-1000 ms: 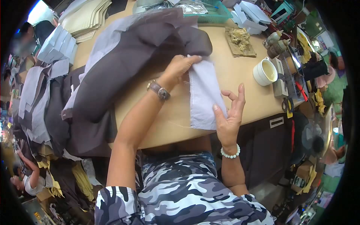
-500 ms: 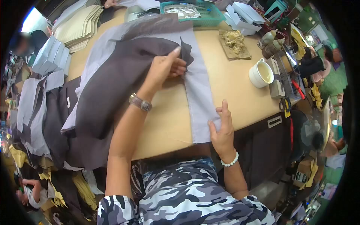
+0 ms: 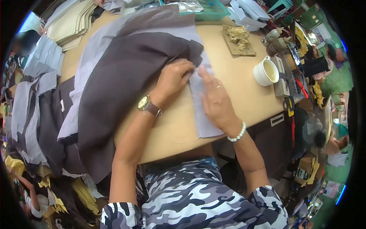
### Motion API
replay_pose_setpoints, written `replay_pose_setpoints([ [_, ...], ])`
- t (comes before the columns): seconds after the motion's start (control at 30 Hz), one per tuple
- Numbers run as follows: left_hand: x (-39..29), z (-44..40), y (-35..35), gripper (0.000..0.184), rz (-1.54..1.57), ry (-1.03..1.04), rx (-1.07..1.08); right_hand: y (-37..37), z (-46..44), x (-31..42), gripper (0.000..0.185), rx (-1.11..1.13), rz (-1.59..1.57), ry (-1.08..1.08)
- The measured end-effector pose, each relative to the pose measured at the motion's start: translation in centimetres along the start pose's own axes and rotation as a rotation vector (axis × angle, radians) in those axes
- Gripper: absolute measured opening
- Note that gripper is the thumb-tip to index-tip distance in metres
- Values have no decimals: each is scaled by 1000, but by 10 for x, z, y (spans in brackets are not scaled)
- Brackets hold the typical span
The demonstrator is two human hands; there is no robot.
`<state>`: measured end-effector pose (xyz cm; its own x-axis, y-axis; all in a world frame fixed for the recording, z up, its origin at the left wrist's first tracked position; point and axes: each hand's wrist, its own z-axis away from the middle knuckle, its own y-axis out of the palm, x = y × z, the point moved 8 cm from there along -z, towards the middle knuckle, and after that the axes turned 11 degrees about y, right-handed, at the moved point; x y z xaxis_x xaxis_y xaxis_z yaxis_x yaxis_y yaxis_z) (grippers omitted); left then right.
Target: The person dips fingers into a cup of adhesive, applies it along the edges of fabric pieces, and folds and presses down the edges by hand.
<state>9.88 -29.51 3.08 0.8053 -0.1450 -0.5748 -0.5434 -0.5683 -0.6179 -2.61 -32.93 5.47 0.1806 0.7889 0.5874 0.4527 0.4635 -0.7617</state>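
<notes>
Left hand (image 3: 174,80) of a person in a camouflage-print top (image 3: 187,198) was curled at the edge of a dark brown cloth (image 3: 114,76), well to the left of a white cup (image 3: 260,76); blur and the bent knuckles kept me from telling whether its fingertips gripped the fabric. Right hand (image 3: 219,101), between the left one and the cup, reached with straight fingers over a lilac strip (image 3: 206,128), fingertips just beside the left hand. Pale beads (image 3: 241,133) circled the right wrist, a watch (image 3: 143,103) the left.

From those hands the dark cloth spread leftward, away from the cup, in a loose rounded fold on the tan table (image 3: 164,129). Lilac fabric (image 3: 152,23) showed along its far side; the strip lay on the side toward the cup. Whether these were one piece, I could not see.

Something pale yellow sat inside the cup. Beyond it, slightly left, was a brown board (image 3: 248,52) bearing a yellowish clump (image 3: 239,35). Right of the cup, nearer the person, were scissors (image 3: 291,106); far beyond it, leftward, stood a green basket (image 3: 215,17).
</notes>
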Motion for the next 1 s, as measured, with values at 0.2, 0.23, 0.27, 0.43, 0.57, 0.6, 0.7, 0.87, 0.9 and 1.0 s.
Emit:
replay_pose_setpoints([
  [0.2, -8, -10, -9, 17, -221, 19, -25, 34, 42, -11, 65, 115, 110, 109],
  [0.23, -11, -16, -7, 24, -374, 62, -44, 36, 48, -9, 66, 111, 108, 116],
  [0.27, -14, -25, -2, 26, -453, 121, -58, 36, 50, -9, 66, 102, 107, 120],
  [0.43, 27, -52, 38, 21, -523, 108, 15, 35, 49, -10, 67, 71, 93, 114],
  [0.57, 52, -66, 44, 11, -505, 81, 20, 33, 36, -19, 68, 45, 112, 79],
  [0.6, 56, -70, 43, 11, -538, 74, 20, 33, 38, -20, 68, 45, 122, 80],
  [0.7, 46, -71, 37, 13, -520, 126, -73, 26, 49, -19, 67, 71, 66, 92],
  [0.87, -21, -54, -4, 21, -464, 362, -274, -57, 59, -55, 59, -158, 41, 159],
  [0.9, -27, -48, -10, 19, -438, 352, -245, -93, 53, -64, 50, -318, 248, 163],
  [1.0, -14, -30, -20, 13, -393, 255, -99, -165, 39, -125, 44, -441, 612, 312],
])
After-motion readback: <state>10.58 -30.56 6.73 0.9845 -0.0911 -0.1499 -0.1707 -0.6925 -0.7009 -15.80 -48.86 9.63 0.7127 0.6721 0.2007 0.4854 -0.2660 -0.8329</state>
